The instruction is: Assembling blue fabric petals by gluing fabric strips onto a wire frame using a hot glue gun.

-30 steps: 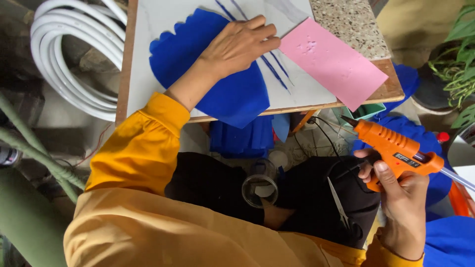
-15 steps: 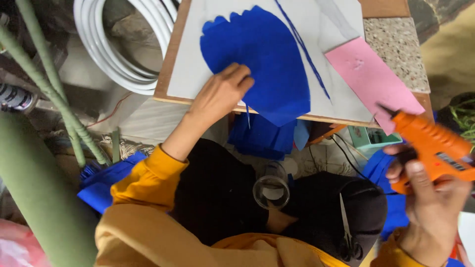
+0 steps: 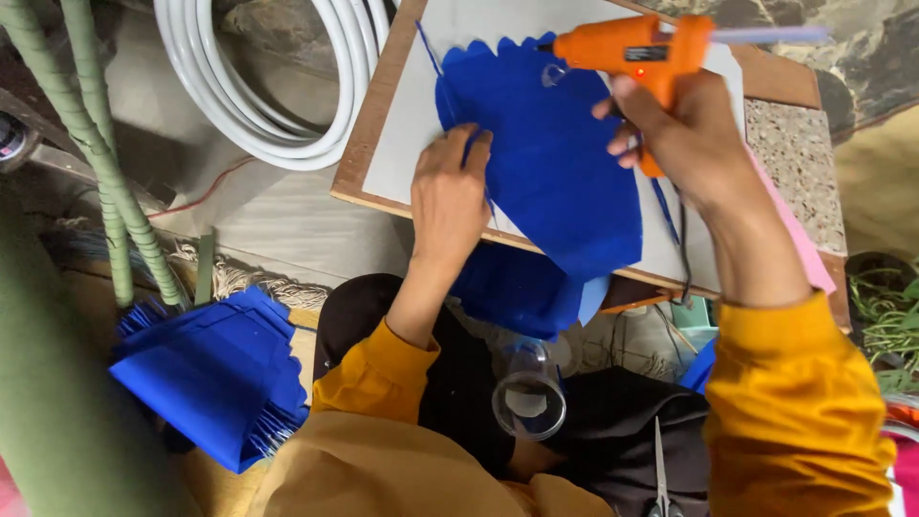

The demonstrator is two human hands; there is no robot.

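My left hand [image 3: 450, 191] presses flat on the left edge of a blue scalloped paper piece [image 3: 550, 163] lying on a white sheet [image 3: 407, 124] on a wooden board [image 3: 369, 96]. In my right hand [image 3: 680, 129] is an orange glue gun [image 3: 637, 53]. Its nozzle points left over the top of the blue paper, and a glue stick juts out at the back. A thin blue strip lies under my left fingers.
A coil of white hose [image 3: 258, 86] lies left of the board. A stack of blue paper pieces [image 3: 211, 373] sits on the floor at lower left. A clear tape roll [image 3: 526, 393] and scissors [image 3: 659, 469] rest on my lap. Pink paper [image 3: 799, 239] lies under my right forearm. Green wrapped poles [image 3: 96, 144] stand at left.
My right hand has brought the glue gun up from the lower right to above the blue paper. My left hand has shifted to the paper's left edge.
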